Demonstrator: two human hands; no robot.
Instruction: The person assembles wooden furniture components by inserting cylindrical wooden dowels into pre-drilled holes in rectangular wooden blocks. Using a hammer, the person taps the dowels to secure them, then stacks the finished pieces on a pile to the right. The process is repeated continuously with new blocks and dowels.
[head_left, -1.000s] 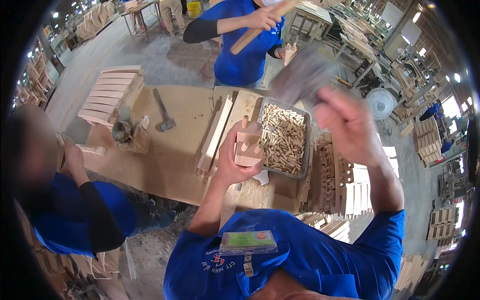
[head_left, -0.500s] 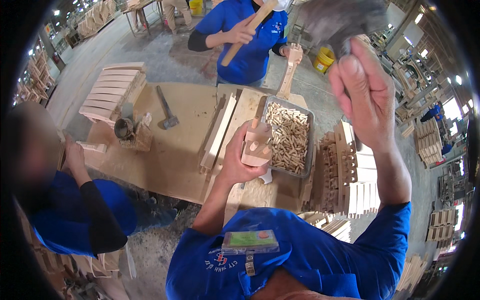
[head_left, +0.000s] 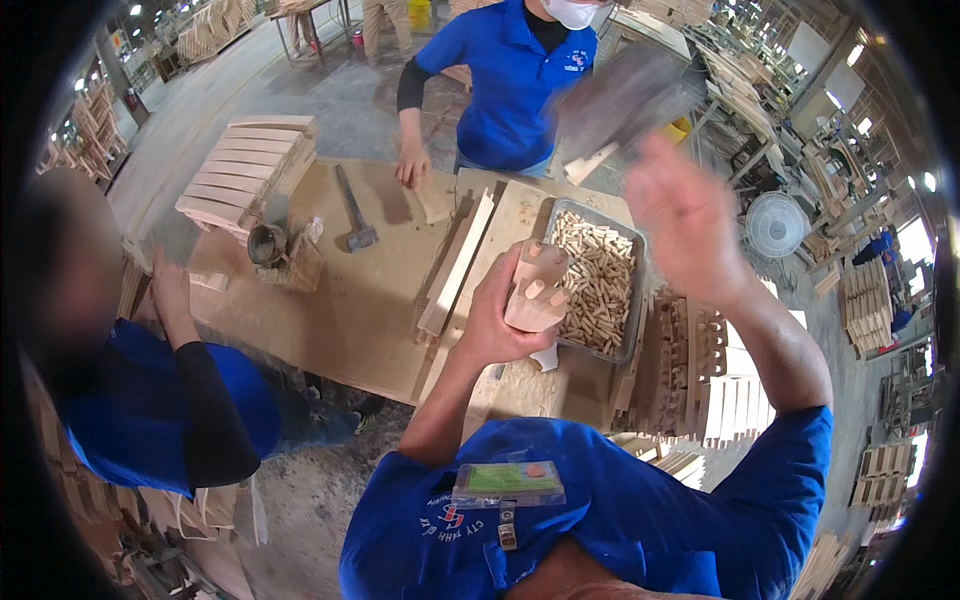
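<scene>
Over the counter (head_left: pixel 345 315), the left hand (head_left: pixel 488 318) wraps the block (head_left: pixel 528 314), pegs (head_left: pixel 536 290) upward and long axis foreshortened, beside the tray (head_left: pixel 639 285), with the blurred hammer (head_left: pixel 628 100) beyond and rightward of the block, and the right hand (head_left: pixel 688 218), fingers curled round the hammer, raised, elbow bent.

Around the middle of the brown worktable (head_left: pixel 360 310), stacked curved slats (head_left: pixel 235 180) and a hammer (head_left: pixel 357 215) lie toward ten o'clock, a wooden block (head_left: pixel 302 272) toward nine, long strips (head_left: pixel 458 265) centrally, and, apparently, a dowel tray (head_left: pixel 637 290) toward three.
</scene>
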